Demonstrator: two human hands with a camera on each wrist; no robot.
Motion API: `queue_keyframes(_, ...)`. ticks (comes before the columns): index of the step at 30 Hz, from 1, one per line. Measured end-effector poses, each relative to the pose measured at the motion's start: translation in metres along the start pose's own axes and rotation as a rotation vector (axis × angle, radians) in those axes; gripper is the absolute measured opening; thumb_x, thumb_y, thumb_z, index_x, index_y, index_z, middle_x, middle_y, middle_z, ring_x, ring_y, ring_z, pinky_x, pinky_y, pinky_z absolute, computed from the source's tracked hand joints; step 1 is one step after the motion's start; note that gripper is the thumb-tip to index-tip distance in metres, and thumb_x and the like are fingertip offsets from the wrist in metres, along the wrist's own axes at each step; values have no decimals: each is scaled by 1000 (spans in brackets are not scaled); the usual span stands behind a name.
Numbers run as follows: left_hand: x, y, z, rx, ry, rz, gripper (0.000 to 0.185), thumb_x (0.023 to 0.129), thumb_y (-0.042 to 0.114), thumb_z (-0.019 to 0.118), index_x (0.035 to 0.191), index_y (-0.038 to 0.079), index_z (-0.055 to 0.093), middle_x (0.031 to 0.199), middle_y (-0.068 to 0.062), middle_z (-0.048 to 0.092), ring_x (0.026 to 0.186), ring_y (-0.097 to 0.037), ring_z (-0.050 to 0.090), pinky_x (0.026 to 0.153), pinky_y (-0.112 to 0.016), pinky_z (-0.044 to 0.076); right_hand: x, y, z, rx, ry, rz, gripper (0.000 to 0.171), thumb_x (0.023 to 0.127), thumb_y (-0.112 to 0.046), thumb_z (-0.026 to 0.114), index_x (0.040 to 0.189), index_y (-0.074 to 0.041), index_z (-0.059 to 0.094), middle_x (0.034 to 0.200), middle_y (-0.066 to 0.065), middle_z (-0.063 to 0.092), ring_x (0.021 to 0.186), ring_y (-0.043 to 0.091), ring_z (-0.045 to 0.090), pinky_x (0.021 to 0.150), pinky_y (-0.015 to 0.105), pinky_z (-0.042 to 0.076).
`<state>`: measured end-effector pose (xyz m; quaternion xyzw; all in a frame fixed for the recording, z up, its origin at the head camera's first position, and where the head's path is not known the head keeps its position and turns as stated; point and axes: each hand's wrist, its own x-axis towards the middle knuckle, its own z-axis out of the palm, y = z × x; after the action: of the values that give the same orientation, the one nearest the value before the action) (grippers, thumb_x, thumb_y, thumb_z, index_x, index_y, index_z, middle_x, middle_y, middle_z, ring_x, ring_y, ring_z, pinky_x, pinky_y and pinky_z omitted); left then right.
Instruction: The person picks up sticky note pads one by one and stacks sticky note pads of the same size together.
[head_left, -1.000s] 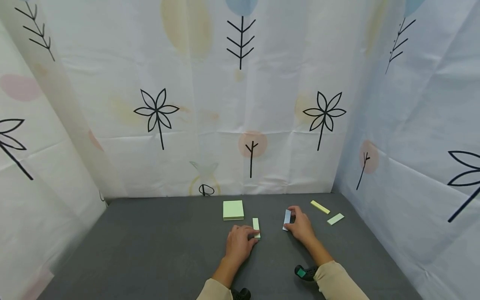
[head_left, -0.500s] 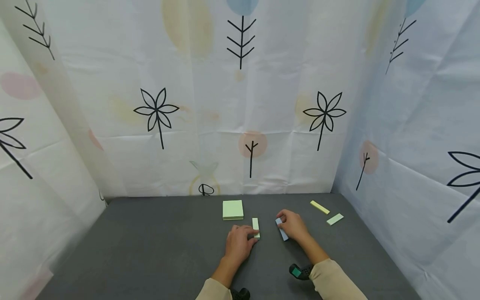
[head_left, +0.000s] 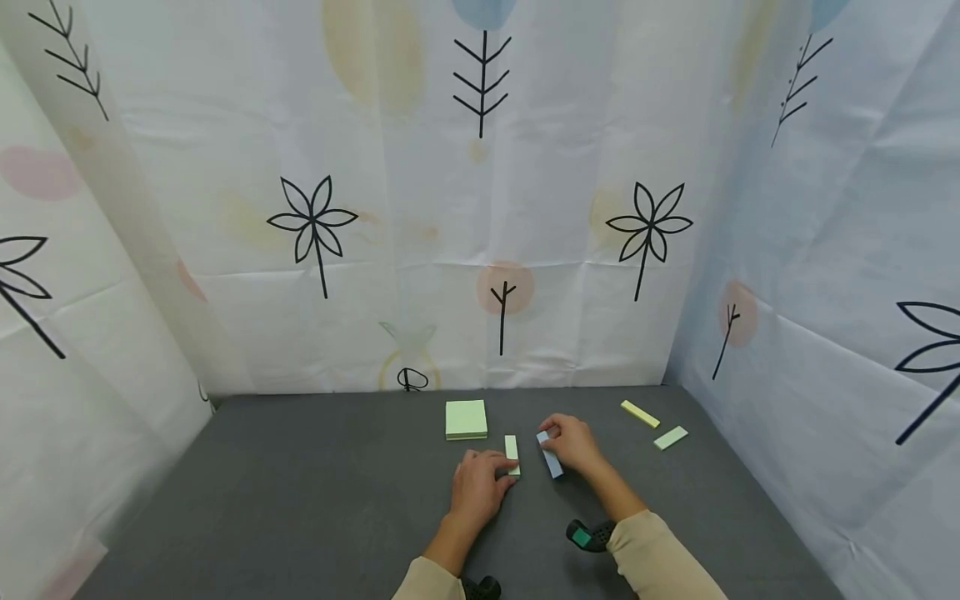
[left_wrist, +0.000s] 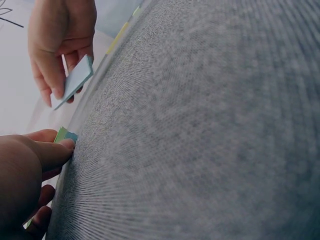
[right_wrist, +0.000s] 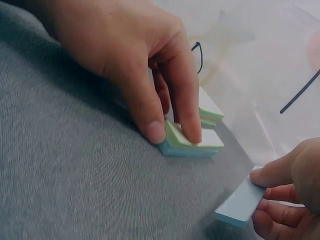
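One grip, the left hand (head_left: 477,486), pinches a green-and-blue stack (head_left: 512,448) on the grey surface (head_left: 322,500), lower centre of the head view; the right hand (head_left: 572,442) pinches a slanted pale blue strip (head_left: 551,458) just right of it. A light, level hold, with the stack kept steady, should serve best.

Blue strip (right_wrist: 240,202) raised, tilted; green-over-blue stack (right_wrist: 190,149) lies flat nearby

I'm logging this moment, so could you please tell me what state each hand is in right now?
Left hand: closed, pinching the small green-and-blue stack.
Right hand: closed, holding the light-blue strip.
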<state>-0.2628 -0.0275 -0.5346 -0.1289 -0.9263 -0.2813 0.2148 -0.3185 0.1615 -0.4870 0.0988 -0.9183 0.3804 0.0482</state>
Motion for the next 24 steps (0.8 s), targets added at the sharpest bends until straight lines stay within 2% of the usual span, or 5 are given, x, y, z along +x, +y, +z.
queue_keyframes(4,0,0,0,4,2,-1,22,76,20,83,97,25,79,100,8,70,85,-17,55,71,-35,45,4,-6,3,61,10,14,19,80,0,74,98,-3,70,73,0,61,55,14,53,49,30,45)
queue_keyframes(11,0,0,0,2,24,9,23,75,19,84,96,25,80,100,8,70,84,-17,55,70,-35,44,12,-11,11,149,66,14,18,81,0,74,99,-3,70,72,0,62,56,13,56,51,30,49)
queue_keyframes(19,0,0,0,5,20,13,22,76,20,83,97,25,79,101,8,70,85,-17,56,70,-35,45,21,-14,26,440,224,94,21,82,8,71,102,6,67,74,9,66,56,19,60,49,34,53)
queue_keyframes(24,-1,0,0,3,27,21,22,75,21,83,96,25,80,100,8,70,83,-16,55,68,-34,44,21,-15,39,554,248,131,23,81,11,70,103,9,65,72,7,63,58,17,61,53,35,54)
